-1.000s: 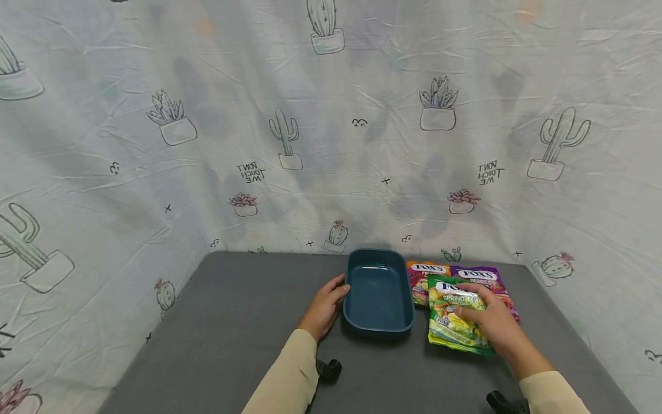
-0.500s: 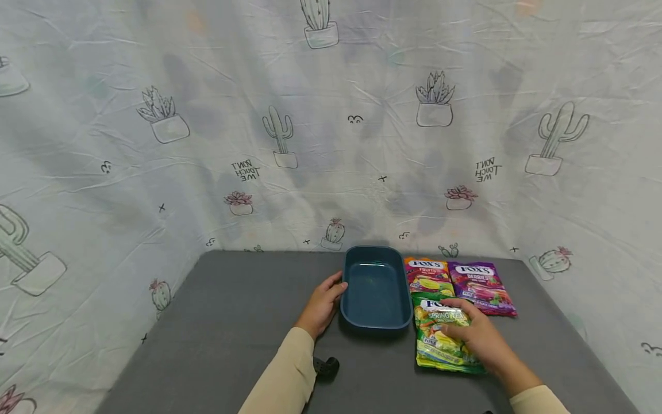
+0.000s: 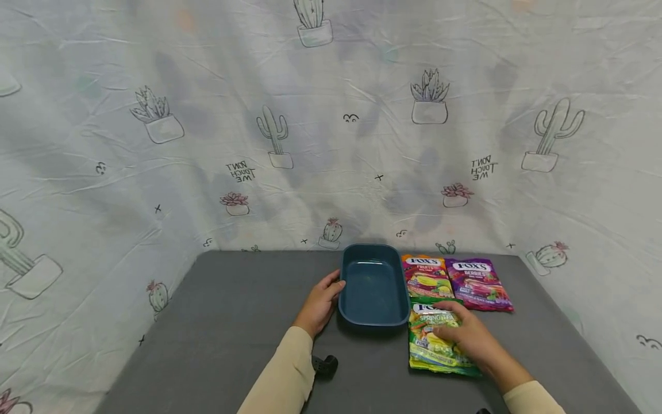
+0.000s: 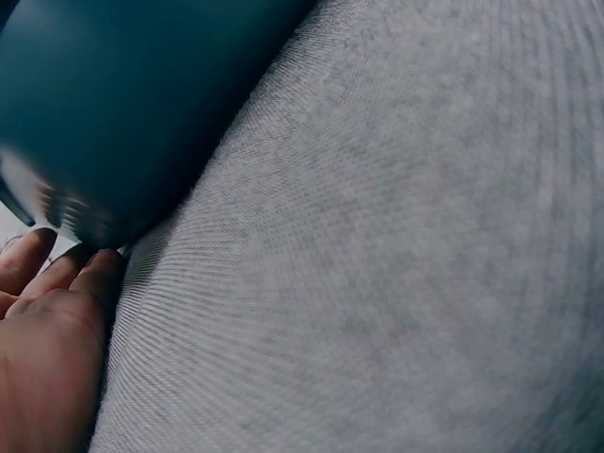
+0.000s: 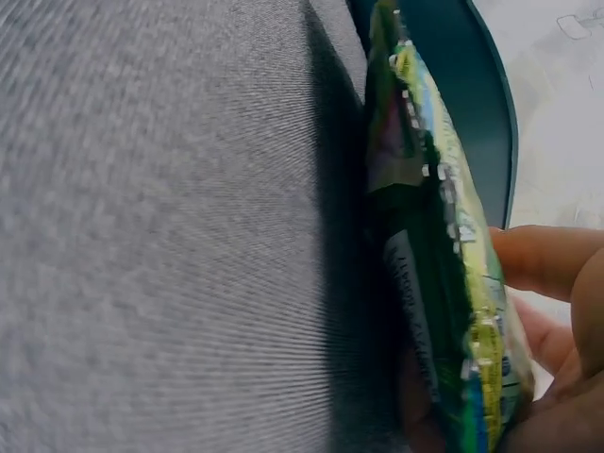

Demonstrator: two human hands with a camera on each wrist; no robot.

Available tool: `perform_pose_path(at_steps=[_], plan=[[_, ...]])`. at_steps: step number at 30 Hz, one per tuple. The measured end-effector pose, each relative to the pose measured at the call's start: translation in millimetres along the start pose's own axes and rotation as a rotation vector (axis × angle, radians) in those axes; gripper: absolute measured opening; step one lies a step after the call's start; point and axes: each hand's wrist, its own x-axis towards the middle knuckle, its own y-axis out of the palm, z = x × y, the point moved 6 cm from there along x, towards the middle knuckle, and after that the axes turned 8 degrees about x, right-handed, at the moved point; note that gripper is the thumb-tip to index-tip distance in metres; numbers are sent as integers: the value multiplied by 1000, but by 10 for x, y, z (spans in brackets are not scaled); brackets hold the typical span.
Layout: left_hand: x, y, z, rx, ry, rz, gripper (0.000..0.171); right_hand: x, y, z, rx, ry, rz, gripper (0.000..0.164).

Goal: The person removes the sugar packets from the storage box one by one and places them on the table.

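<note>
A blue rectangular dish [image 3: 373, 293] stands upright on the grey table in the head view. My left hand [image 3: 319, 303] holds its left side, thumb at the rim; the left wrist view shows fingertips [image 4: 104, 269] against the dish's outer wall. A green and yellow bag of Fox's Spring Tea candy [image 3: 426, 345] lies to the dish's right, nearer me. My right hand [image 3: 468, 336] grips that bag, thumb and fingers spread over its front. In the right wrist view the candy bag [image 5: 453, 236] is edge-on, tilted over its shadow, with part of the hand behind it.
Orange Fox's Fruits [image 3: 426, 278] and purple Fox's Berries [image 3: 478, 284] candy bags lie side by side right of the dish, behind the green one. A cactus-print cloth [image 3: 383, 144] hangs behind the grey table [image 3: 248, 322] and along both sides.
My right hand has drawn the green candy bag left and toward me, uncovering more of the orange and purple bags. The left hand stays at the dish; the head view has shifted slightly.
</note>
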Motion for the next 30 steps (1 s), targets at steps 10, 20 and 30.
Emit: perform_pose_path(at_steps=[10,20,30], plan=[[45,32,7,7,8,4,60,-42,-231,51,-183,-53,-88,60],[136,-23,37,-6,-20,-3,62,3,-417,113,-256,-39,-170,56],[207,-93,-128,116,-29,19,60,131,-304,557,-402,-258,-205,58]])
